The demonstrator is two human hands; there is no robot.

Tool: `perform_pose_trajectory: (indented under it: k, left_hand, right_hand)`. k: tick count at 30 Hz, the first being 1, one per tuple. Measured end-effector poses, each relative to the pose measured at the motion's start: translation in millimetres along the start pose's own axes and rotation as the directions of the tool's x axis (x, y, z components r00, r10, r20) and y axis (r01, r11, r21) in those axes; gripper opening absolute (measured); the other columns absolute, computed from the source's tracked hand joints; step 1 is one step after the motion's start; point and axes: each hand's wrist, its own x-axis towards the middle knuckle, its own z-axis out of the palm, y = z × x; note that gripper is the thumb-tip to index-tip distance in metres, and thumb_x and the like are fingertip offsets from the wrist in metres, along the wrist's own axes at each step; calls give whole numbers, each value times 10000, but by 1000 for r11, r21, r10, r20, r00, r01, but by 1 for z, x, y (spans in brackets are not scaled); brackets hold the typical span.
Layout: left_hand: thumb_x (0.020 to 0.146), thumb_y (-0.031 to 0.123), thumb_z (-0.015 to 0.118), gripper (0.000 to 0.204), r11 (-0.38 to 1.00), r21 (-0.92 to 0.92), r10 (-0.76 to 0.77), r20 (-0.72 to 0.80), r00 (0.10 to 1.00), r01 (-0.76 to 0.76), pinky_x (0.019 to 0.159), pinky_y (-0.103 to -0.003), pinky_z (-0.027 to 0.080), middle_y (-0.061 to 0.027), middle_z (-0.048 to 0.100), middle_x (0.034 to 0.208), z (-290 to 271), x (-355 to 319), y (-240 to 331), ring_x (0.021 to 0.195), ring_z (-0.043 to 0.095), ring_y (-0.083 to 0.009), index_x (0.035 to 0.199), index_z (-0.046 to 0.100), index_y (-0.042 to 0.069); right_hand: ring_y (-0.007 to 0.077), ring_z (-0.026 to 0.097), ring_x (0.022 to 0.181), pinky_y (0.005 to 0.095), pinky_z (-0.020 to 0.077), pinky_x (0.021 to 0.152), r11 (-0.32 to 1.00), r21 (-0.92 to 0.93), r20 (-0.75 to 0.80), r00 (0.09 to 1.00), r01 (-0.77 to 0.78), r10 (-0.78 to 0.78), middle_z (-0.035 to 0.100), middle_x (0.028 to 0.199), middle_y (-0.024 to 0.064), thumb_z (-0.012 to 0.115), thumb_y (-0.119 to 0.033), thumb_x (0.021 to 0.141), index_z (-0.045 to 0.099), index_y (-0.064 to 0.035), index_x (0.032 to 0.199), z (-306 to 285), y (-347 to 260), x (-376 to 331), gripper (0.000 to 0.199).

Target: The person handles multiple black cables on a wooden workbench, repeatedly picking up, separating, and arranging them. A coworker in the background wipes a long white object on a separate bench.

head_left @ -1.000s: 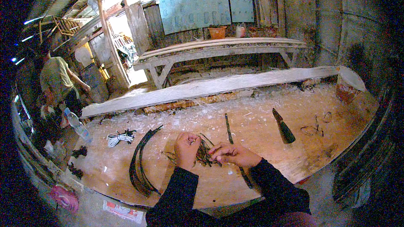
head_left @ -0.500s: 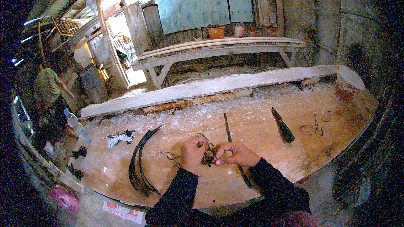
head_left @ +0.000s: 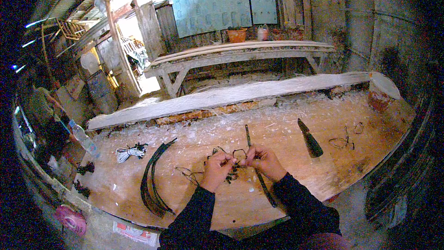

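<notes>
My left hand (head_left: 215,171) and my right hand (head_left: 268,164) meet over the wooden table, fingertips pinched on a thin dark cord (head_left: 239,151) that bows up in a small loop between them. Below the fingers lies a dark tangle of short pieces (head_left: 232,176), partly covered by my hands. A long dark flat strip (head_left: 265,189) passes beneath my right hand. Left of my left hand rests a loose thin cord loop (head_left: 188,174), and farther left are curved black strips (head_left: 149,183). A dark, pointed, blade-like piece (head_left: 311,140) lies to the right.
White cord (head_left: 125,154) and a plastic bottle (head_left: 83,138) are at the left, near dark clumps (head_left: 83,188). Thin loops (head_left: 341,143) and a stained bucket (head_left: 384,93) are at the right. A long pale fibrous beam (head_left: 231,97) spans the back. Another person (head_left: 41,106) is far left.
Both hands have shifted slightly; the right one has risen, and a cord loop now shows between the fingertips. The person at far left has bent lower.
</notes>
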Motion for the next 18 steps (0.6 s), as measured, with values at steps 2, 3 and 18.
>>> perform_pose_trajectory:
  k: [2,3,18]
  left_hand:
    - [725,109,607,116,999,-23,24,32,999,-23,527,-250,379,-42,485,665,1,1,0,591,469,-125,718,573,-1]
    - [731,110,602,114,1000,-13,28,35,999,-27,523,-247,374,-39,476,668,2,1,0,588,462,-124,722,571,1]
    - [802,78,501,55,870,-399,-17,564,826,290,487,-184,366,21,467,754,16,-17,15,589,440,-58,834,541,60]
  right_hand:
    - [67,433,604,212,373,586,996,-74,-61,997,52,-57,447,622,-24,607,10,684,451,-81,615,-3,5,2,194]
    - [64,433,605,207,371,584,999,-45,-117,993,21,-26,447,622,-25,605,13,686,451,-80,624,-4,7,3,190]
    - [65,384,572,194,367,561,999,-8,-452,891,-49,40,418,632,-28,552,47,703,446,-76,691,3,12,3,163]
